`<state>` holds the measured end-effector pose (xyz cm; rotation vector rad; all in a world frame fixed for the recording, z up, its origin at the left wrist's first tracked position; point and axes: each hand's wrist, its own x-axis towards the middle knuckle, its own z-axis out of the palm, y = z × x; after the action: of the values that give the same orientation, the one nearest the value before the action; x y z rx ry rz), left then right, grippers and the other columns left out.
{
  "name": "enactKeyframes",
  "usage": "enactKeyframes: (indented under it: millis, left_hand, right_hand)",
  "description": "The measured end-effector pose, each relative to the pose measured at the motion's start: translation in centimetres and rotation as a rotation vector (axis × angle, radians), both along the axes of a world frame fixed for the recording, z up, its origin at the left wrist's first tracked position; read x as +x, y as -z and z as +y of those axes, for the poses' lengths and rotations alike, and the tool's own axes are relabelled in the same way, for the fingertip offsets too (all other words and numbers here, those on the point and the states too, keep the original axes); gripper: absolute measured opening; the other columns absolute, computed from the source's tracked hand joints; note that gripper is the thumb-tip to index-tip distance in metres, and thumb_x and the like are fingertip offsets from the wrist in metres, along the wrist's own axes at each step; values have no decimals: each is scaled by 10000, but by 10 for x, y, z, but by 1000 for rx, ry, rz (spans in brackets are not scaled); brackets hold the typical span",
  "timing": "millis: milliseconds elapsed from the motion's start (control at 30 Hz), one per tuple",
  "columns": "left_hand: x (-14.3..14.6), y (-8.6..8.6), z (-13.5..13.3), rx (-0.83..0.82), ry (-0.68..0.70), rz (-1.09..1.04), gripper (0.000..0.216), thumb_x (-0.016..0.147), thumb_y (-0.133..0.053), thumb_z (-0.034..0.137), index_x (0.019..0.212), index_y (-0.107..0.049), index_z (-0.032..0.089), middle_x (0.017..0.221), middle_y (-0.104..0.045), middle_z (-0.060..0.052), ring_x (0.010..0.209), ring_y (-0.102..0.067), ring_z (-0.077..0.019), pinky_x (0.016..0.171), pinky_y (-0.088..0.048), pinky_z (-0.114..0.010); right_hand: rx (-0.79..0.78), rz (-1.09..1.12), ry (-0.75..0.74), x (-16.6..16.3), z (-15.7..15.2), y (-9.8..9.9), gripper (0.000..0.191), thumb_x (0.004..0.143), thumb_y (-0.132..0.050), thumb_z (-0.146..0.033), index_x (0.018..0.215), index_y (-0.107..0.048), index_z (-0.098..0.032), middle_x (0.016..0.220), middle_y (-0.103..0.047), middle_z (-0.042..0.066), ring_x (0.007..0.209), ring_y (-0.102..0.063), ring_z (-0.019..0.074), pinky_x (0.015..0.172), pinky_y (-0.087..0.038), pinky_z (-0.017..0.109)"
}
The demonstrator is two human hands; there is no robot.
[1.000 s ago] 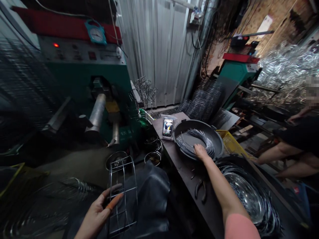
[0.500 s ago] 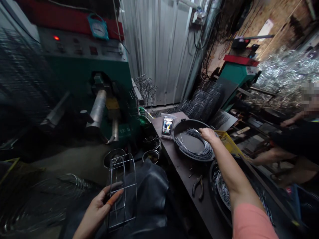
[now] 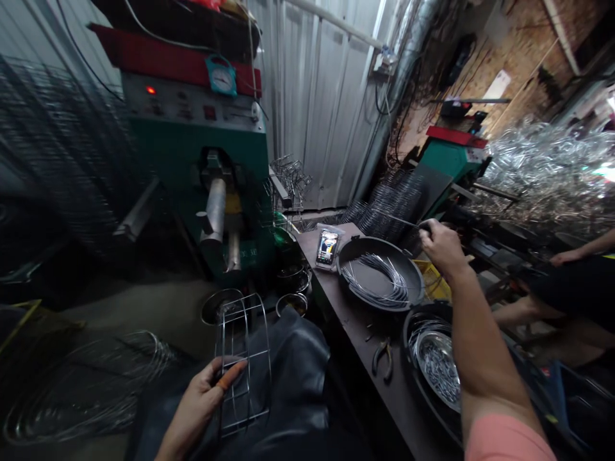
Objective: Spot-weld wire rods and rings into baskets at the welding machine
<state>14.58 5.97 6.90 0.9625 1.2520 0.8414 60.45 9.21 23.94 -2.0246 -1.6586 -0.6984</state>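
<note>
In the head view my left hand [image 3: 204,394] grips a small wire rack [image 3: 257,353] of bent, welded rods, its thumb over a crossbar. An orange covering wraps one of its digits. The rack stands over a dark apron [image 3: 300,349] on my lap. My right hand [image 3: 442,246] is raised past the far right rim of a black round basin [image 3: 343,282], closed on a thin metal wire [image 3: 403,221] that sticks out to the left. Curved loose wires [image 3: 394,296] lie inside that basin. Pliers [image 3: 383,362] with open handles rest on the bench nearby.
A second black basin [image 3: 408,336] holds wires and a metal bowl [image 3: 439,368] of small metal pieces. A phone [image 3: 327,246] stands on the bench [image 3: 353,320]. A green machine [image 3: 163,144] with protruding arms is ahead on the left. Another person's hand [image 3: 564,257] is at right.
My right hand has lifted out of the basin and moved right, now with a wire in its fingers. The left hand still holds the rack. The whole view has shifted slightly.
</note>
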Motion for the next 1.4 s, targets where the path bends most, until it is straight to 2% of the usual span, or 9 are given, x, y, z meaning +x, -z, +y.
enactKeyframes:
  millis: [133,233,400,567,667,867,1000,1233,1400]
  left_hand:
    - [-7,8,-8,48,-11,-71,505,364,-800,496,724,-672,167,753,-677,-58,714,-595,-205,647,-477,-281]
    - [-14,12,-17,111,-15,-68,482,414,-786,501,751,-680,174,775,-675,-58,743,-599,-217,675,-477,-300]
    - [-21,17,-25,188,-21,-18,447,486,-748,539,739,-686,175,768,-666,-55,782,-590,-216,704,-466,-285]
    - [-24,27,-27,170,-93,-39,452,518,-746,522,794,-671,172,694,-622,-16,609,-525,-141,532,-414,-224]
    - [-26,25,-23,95,-155,-137,493,472,-778,506,810,-654,169,665,-604,0,539,-473,-104,477,-372,-203]
    - [-38,2,12,110,-262,-278,475,416,-820,441,751,-633,160,507,-437,62,459,-345,-57,407,-281,-169]
    - [-48,-10,48,178,-299,-253,466,414,-812,447,733,-632,159,549,-452,52,468,-339,-56,385,-260,-167]
    - [-56,-12,100,161,-327,-184,494,387,-809,441,743,-619,156,592,-495,44,481,-364,-55,393,-257,-164]
    - [-60,-6,121,136,-322,-121,520,378,-800,467,755,-616,159,562,-475,54,479,-380,-62,409,-282,-171]
  right_hand:
    - [205,183,-225,-40,-7,-4,158,798,-488,-258,890,-589,-179,821,-639,60,743,-579,188,684,-436,291]
    - [253,322,-370,-74,-5,-1,141,781,-536,-294,858,-588,-189,816,-624,37,752,-565,173,703,-432,288]
    - [180,524,-519,-119,1,8,115,759,-553,-298,770,-554,-184,737,-575,9,704,-521,149,669,-408,267]
    - [43,755,-625,-147,8,22,135,721,-590,-301,723,-522,-185,681,-534,-20,658,-486,129,639,-390,252]
    - [-19,915,-704,-159,15,33,167,719,-599,-336,725,-529,-184,671,-524,-28,647,-475,124,624,-392,245]
    - [-56,935,-784,-182,31,59,163,744,-581,-329,704,-512,-186,657,-494,-31,637,-461,119,624,-380,246]
    - [-114,883,-886,-202,48,87,107,770,-559,-301,796,-564,-197,747,-562,-11,725,-517,136,701,-405,257]
    - [-204,891,-886,-244,101,147,124,809,-500,-286,844,-588,-206,779,-599,-5,741,-549,142,713,-423,256]
    - [-161,951,-863,-268,133,157,117,797,-555,-308,816,-612,-208,808,-627,9,772,-571,150,724,-434,258]
